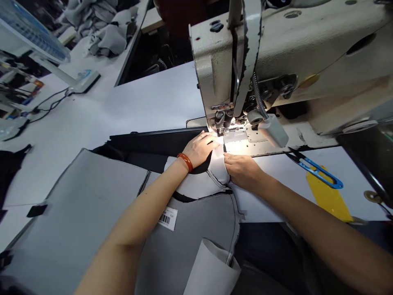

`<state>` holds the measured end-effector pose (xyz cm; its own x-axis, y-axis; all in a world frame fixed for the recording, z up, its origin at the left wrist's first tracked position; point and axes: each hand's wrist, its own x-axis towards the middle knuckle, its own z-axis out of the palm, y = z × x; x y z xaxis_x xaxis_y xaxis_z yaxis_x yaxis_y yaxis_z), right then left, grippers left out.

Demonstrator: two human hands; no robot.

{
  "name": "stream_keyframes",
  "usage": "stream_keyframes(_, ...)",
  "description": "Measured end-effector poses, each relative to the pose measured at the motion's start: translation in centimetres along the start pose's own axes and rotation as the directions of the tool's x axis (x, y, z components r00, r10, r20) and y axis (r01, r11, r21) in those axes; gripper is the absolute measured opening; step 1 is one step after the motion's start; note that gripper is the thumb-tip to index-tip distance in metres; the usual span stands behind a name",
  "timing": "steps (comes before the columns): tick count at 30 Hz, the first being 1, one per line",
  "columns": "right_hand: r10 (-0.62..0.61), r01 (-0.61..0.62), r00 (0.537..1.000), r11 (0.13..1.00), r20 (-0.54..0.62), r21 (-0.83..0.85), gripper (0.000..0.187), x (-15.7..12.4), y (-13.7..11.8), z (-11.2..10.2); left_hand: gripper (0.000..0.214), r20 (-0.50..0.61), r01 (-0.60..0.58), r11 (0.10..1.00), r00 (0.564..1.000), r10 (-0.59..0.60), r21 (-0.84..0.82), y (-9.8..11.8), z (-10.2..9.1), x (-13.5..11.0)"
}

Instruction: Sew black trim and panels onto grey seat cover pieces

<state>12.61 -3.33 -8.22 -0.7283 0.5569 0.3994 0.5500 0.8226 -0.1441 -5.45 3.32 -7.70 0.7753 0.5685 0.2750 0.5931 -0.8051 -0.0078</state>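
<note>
In the head view, a white sewing table point(153, 102) runs beneath an industrial sewing machine point(294, 53) at 1 o'clock. My left hand point(199, 149) presses down on the white-edged grey fabric panel point(216, 172), just before the presser foot point(221, 132), while my right hand point(242, 172) grips the panel's folded edge narrowly. Blue thread snips point(316, 172) lie at 3 o'clock, beside a yellow card point(328, 196).

1. a sewing machine point(276, 53) is set at the right on a table point(147, 106).
2. thread snips point(316, 170) are laid before it, on the table.
3. stacked fabric panels point(76, 217) are placed at the left.
4. a heap of cut pieces point(107, 39) is piled behind them.
</note>
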Motion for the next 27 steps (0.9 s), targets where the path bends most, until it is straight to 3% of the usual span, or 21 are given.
stream_keyframes(3, 0.02, -0.027, 0.996, 0.996, -0.087, -0.086, 0.034, -0.5, -0.6, -0.6, 0.027, -0.081, 0.026, 1.0, 0.996, -0.026, -0.007, 0.2, 0.3, -0.3)
stream_keyframes(7, 0.218, -0.317, 0.915, 0.91, -0.34, -0.269, 0.035, -1.3, -0.7, -1.4, 0.028, -0.12, 0.036, 0.999, 0.992, -0.037, -0.018, 0.2, 0.9, -0.4)
stream_keyframes(10, 0.323, -0.42, 0.886, 0.862, -0.332, -0.284, 0.04, -1.3, 0.1, -1.4, 0.029, -0.121, 0.043, 0.998, 0.992, -0.047, -0.035, 0.2, 1.1, -0.4)
stream_keyframes(21, 0.335, -0.418, 0.895, 0.861, -0.296, -0.289, 0.039, -1.3, 0.6, -1.3, 0.028, -0.119, 0.037, 0.999, 0.992, -0.041, -0.039, 1.0, 0.7, -1.1)
stream_keyframes(25, 0.23, -0.333, 0.911, 0.9, -0.343, -0.282, 0.028, -1.2, -0.2, -1.8, 0.025, -0.103, 0.054, 0.998, 0.993, -0.059, -0.043, 1.2, 0.5, -1.1)
stream_keyframes(27, 0.199, -0.26, 0.93, 0.95, -0.31, -0.171, 0.024, -1.1, -0.6, -1.6, 0.024, -0.064, 0.074, 0.996, 0.995, -0.076, -0.042, 1.2, 0.3, -1.0)
